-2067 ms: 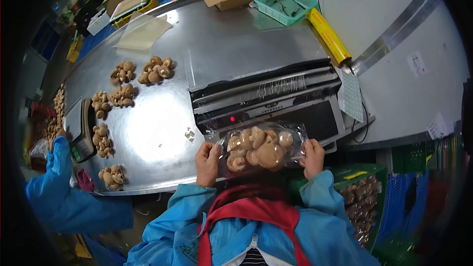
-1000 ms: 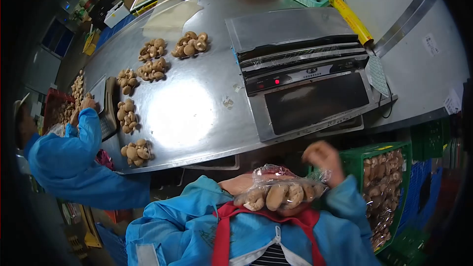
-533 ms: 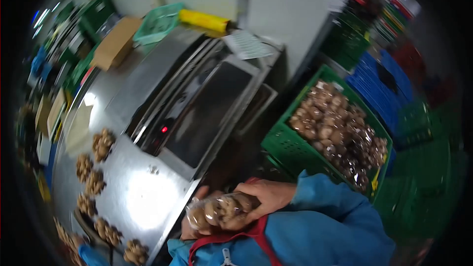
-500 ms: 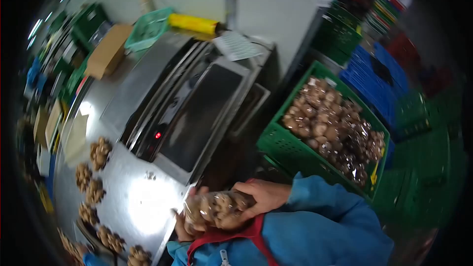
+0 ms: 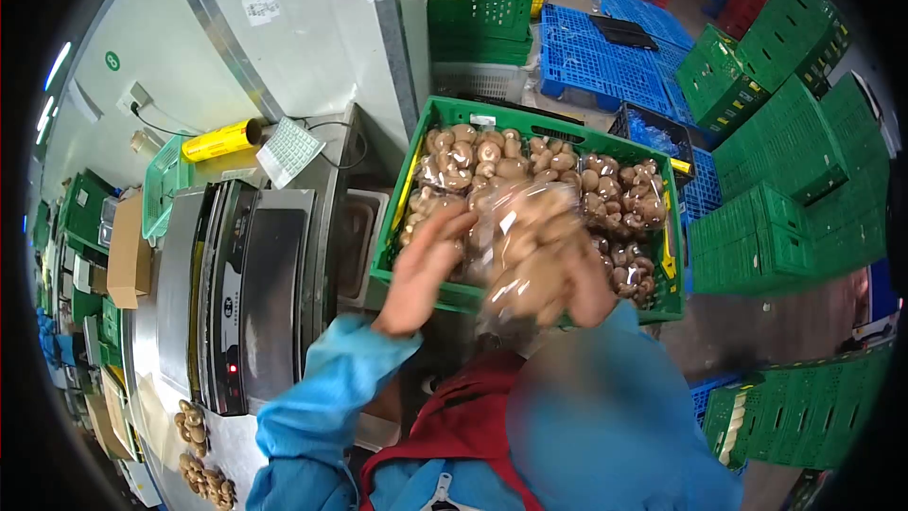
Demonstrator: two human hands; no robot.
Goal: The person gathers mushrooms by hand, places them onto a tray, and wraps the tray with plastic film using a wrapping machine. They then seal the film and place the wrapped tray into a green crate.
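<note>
A film-wrapped pack of brown mushrooms (image 5: 534, 246), smeared by motion, hangs over the near part of a green crate (image 5: 670, 308). My right hand (image 5: 588, 286) grips the pack from its right side. To the left of the pack is my left hand (image 5: 426, 270), its fingers apart and pointing up, with no firm hold to be seen. Wrapped packs of mushrooms (image 5: 624, 191) fill the crate below and behind both hands.
A wrapping machine (image 5: 274, 293) stands at left, with a yellow roll (image 5: 222, 140) and a green basket (image 5: 166, 187) behind. Loose mushroom clusters (image 5: 206, 481) lie on the metal table. Blue pallets (image 5: 591, 52) and stacked green crates (image 5: 776, 147) are beyond and right.
The view has swung right, toward the crate. The pack has moved from in front of my body to above the crate, and my left hand has opened away from it.
</note>
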